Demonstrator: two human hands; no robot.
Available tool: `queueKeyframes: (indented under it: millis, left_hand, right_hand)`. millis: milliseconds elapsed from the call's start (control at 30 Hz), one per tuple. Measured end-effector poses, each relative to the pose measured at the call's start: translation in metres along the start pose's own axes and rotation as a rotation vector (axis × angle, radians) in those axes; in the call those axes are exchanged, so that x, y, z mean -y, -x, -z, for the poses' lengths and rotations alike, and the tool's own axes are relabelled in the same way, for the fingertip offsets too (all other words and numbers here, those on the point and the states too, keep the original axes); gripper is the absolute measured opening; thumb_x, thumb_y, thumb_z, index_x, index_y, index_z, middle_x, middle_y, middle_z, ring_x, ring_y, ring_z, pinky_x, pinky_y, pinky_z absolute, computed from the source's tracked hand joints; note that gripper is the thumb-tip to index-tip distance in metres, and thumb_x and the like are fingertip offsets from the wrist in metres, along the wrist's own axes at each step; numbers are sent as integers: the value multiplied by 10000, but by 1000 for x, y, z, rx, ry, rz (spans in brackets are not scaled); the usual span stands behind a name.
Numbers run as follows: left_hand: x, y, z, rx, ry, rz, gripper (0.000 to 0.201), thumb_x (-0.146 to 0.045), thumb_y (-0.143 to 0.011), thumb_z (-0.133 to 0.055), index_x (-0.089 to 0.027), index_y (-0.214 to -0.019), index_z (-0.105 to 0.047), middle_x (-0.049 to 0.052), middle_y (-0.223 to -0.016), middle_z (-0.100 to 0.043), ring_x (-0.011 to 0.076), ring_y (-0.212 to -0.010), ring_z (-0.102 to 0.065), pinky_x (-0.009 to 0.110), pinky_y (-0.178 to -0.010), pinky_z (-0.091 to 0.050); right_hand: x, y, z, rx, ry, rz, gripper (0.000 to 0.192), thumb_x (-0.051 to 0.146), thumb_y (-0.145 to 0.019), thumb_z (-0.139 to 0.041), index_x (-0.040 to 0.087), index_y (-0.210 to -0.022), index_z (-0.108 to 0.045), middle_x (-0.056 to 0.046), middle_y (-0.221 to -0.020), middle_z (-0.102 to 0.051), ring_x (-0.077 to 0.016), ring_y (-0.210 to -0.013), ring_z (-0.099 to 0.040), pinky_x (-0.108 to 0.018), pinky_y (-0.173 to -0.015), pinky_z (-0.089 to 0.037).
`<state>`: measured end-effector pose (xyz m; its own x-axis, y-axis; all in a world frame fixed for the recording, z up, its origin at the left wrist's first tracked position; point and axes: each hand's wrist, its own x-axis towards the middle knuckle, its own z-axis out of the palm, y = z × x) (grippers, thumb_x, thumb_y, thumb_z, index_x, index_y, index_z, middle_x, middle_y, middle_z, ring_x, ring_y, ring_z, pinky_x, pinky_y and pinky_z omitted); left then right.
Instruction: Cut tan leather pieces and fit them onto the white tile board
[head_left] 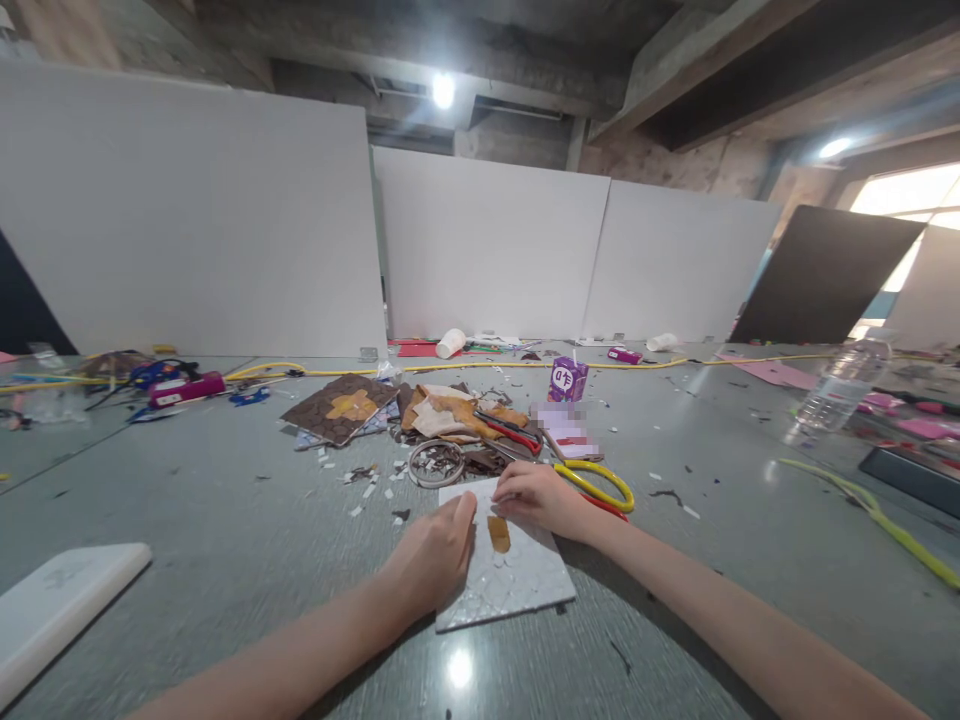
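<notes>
Board (pixel 517 580): white, lower centre, brown piece (pixel 499 533) on it
Left hand (pixel 435 555): fingers together, pressing board
Right hand (pixel 536 495): fingers curled on board's far edge

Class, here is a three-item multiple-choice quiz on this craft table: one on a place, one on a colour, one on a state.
1. Where does the purple carton stand?
A. beyond the hands
B. on the white board
C. at the near edge

2. What colour are the scissor handles beside the right hand?
A. blue
B. yellow
C. black

3. How does the white board lie?
A. upright
B. flat under both hands
C. folded

Answers: 1 A, it stands farther up the table. 2 B, the loops are yellow. 3 B, the left hand and right hand rest on it.
</notes>
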<state>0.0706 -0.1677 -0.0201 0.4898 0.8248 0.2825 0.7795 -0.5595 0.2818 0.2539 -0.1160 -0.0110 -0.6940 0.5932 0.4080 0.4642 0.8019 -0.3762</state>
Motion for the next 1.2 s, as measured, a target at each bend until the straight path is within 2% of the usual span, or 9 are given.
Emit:
queueKeyframes:
  millis: [133, 500, 667, 800, 1033, 1200]
  left_hand:
    - [-1, -1, -1, -19, 6, 18, 116, -138, -811, -264, -191, -804, -367, 59, -743, -575, 176, -682, -560, 253, -583, -386]
    - [-1, -1, 0, -5, -3, 25, 114, -155, -810, -270, -192, -812, -378, 63, -760, -578, 183, -697, -558, 260, -599, -385]
    - [1, -1, -1, -5, 5, 21, 118, -159, -809, -272, -193, -814, -386, 62, -764, -578, 183, -711, -558, 263, -607, -388]
    - [3, 0, -3, -22, 4, 5, 120, -161, -810, -273, -195, -808, -388, 56, -756, -575, 178, -698, -556, 256, -601, -385]
    - [2, 0, -4, -29, -25, -12, 121, -146, -808, -270, -190, -790, -381, 56, -721, -562, 180, -662, -541, 258, -582, -373]
    - [2, 0, -4, -27, -57, -11, 115, -150, -815, -268, -194, -797, -373, 44, -723, -554, 171, -670, -544, 249, -584, -371]
  right_hand:
    - [-4, 0, -3, 48, -7, -28, 154, 224, -747, -519, 164, -771, -659, -33, -713, -579, -93, -622, -535, -181, -570, -411]
    - [-5, 0, -4, 36, -24, -60, 188, 276, -759, -509, 173, -751, -666, -34, -726, -607, -93, -637, -554, -180, -594, -417]
    - [-4, -1, -1, 61, -15, -29, 185, 252, -766, -498, 166, -754, -661, -39, -739, -616, -98, -660, -566, -178, -605, -421]
    - [-2, -1, 2, 116, 145, 33, 174, 203, -767, -488, 171, -771, -659, -40, -776, -616, -99, -667, -568, -181, -617, -416]
    - [14, -2, 3, 275, 613, 186, 143, 135, -771, -475, 128, -778, -618, -49, -752, -603, -135, -638, -547, -234, -543, -383]
    - [14, 1, 0, 256, 779, 343, 131, 127, -775, -457, 109, -759, -586, -51, -703, -562, -149, -620, -522, -248, -488, -346]
